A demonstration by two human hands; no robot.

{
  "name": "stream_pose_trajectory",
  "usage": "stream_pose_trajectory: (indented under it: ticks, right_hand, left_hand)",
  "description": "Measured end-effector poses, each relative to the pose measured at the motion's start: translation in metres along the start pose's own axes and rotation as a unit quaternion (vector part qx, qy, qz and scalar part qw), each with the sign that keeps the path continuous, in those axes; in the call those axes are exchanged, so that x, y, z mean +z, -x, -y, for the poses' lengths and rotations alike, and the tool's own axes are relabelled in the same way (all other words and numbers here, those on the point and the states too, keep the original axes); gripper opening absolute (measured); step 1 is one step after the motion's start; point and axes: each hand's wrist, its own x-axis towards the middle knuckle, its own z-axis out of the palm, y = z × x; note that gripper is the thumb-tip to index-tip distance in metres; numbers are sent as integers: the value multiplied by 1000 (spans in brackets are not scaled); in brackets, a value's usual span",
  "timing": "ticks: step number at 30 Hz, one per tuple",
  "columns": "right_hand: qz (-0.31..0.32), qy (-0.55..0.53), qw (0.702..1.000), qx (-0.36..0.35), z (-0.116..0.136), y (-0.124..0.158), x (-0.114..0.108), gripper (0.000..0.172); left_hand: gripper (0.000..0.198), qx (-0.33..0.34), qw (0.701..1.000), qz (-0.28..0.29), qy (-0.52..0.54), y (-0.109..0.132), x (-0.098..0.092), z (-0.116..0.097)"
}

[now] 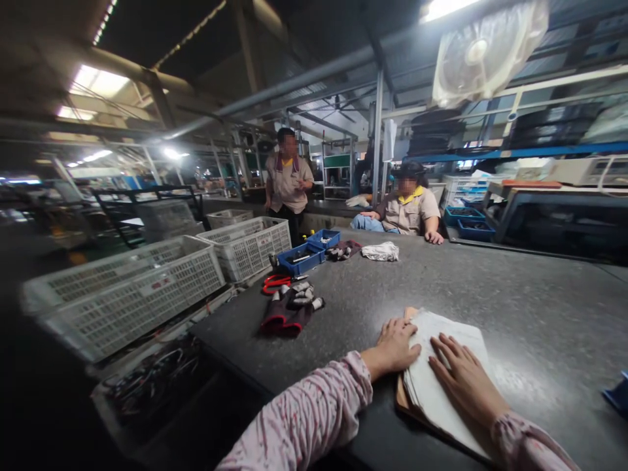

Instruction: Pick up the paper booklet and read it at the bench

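A stack of white paper sheets (454, 333) lies on a brown clipboard-like board (403, 399) on the dark tabletop. My left hand (396, 343) rests at the left edge of the sheets, fingers stretched forward and thumb lying on the paper. Flat on the middle of the top sheet is my right hand (466, 373), its fingers extended. Neither hand grips anything. Any writing on the paper is too faint to read. Left of my hands sit dark work gloves (289, 311) with red cuffs and pale fingertips, and red-handled scissors (277, 282) just behind them.
Blue bins (301, 258) holding small parts stand at the table's far left, beside a white glove (381, 252). White plastic crates (142, 288) line the left side. One person (409, 206) sits across the table; another person (288, 176) stands farther back. A blue object (617, 396) lies at right.
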Motion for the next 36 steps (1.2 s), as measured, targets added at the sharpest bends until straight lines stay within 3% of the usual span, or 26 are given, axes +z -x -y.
stream_pose_trajectory:
  ticks: [13, 21, 36]
  right_hand:
    - [-13, -21, 1000, -1, -5, -2, 2, 83]
    - [-58, -58, 996, -18, -10, -4, 6, 85]
    - [-36, -49, 998, -13, -6, -1, 2, 84]
  left_hand:
    - [43, 0, 1000, 6, -11, 0, 0, 0]
    - [44, -3, 1000, -6, 7, 0, 2, 3]
    - [45, 4, 1000, -2, 8, -2, 3, 4]
